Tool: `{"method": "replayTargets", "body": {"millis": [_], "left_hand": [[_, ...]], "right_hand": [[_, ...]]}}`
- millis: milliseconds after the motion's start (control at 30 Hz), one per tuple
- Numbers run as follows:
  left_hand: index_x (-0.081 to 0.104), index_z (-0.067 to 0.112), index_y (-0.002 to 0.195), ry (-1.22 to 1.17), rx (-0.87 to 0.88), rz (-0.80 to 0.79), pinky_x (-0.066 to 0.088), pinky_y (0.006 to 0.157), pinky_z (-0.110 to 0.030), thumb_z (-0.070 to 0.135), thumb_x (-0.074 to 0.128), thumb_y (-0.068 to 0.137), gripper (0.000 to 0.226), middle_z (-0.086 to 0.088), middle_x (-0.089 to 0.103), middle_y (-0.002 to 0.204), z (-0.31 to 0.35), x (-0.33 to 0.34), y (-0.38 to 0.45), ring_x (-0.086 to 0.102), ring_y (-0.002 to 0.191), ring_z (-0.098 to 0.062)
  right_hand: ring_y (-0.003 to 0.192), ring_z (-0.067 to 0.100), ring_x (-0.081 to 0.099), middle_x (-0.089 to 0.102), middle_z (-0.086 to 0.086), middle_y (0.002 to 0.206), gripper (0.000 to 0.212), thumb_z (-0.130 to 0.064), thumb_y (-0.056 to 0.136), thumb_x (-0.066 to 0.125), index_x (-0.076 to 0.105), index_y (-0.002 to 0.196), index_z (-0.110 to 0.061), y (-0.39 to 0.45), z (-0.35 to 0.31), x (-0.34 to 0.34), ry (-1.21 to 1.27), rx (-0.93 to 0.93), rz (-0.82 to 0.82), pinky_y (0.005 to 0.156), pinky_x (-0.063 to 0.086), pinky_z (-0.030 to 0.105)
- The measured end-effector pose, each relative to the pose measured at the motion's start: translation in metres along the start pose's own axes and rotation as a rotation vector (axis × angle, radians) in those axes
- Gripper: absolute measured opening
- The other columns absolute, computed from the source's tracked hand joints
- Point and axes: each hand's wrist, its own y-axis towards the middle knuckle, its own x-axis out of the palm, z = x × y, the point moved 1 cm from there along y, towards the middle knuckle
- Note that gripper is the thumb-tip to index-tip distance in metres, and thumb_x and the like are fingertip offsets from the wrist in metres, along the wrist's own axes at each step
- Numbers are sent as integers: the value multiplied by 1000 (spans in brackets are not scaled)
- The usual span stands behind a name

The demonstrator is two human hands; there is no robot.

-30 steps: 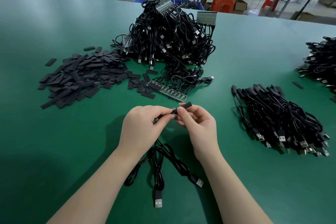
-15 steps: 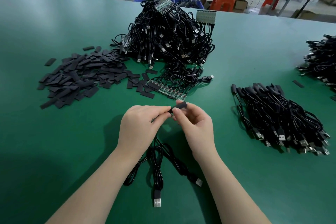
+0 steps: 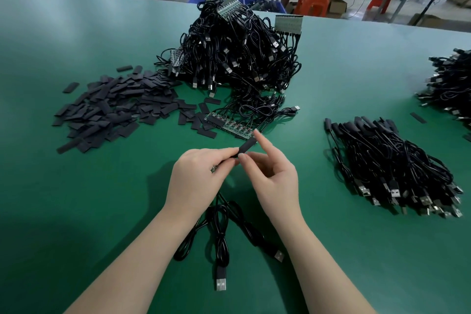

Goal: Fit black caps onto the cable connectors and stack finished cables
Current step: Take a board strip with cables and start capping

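Observation:
My left hand (image 3: 198,176) grips the connector end of a black cable (image 3: 219,232), whose loops and USB plugs trail on the green table toward me. A black cap (image 3: 246,146) sits on that end, pointing up and to the right. My right hand (image 3: 274,176) pinches the cap's lower end with the thumb, and the index finger lies along its tip. A loose pile of flat black caps (image 3: 112,107) lies at the left. Behind it rises a tangled heap of uncapped cables (image 3: 237,53). A stack of capped cables (image 3: 390,166) lies at the right.
A strip of small green circuit boards (image 3: 226,125) with cables lies just beyond my hands. Another cable pile (image 3: 451,84) sits at the far right edge. Beyond the table's far edge are blue crates, orange stools and a seated person.
The cap has tilted up to the right, and my right index finger has stretched out along it. Both hands stay in the same spot.

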Motion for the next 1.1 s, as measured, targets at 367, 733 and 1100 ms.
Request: {"method": "replayTargets", "body": {"millis": [367, 733, 1100], "left_hand": [[73, 28, 114, 12, -40, -107, 51, 87, -26, 26, 80, 79, 35, 17, 73, 94, -1, 0, 2, 66, 89, -3], [68, 24, 120, -25, 89, 51, 39, 90, -11, 40, 51, 96, 34, 22, 68, 102, -1, -7, 2, 59, 93, 6], [72, 23, 114, 45, 41, 96, 50, 74, -32, 29, 52, 98, 26, 8, 74, 83, -7, -8, 7, 52, 56, 2]], "right_hand": [[75, 8, 68, 75, -2, 79, 15, -16, 94, 65, 73, 82, -19, 5, 0, -1, 54, 9, 131, 72, 53, 19], [83, 11, 69, 75, -3, 86, 12, -16, 96, 62, 70, 89, -22, 12, -33, -23, 34, -153, 221, 75, 54, 20], [114, 40, 53, 59, 23, 121, 45, -43, 100, 46, 62, 123, -8, 93, -56, -190, -1478, 487, 408, 87, 42, 45]]}}
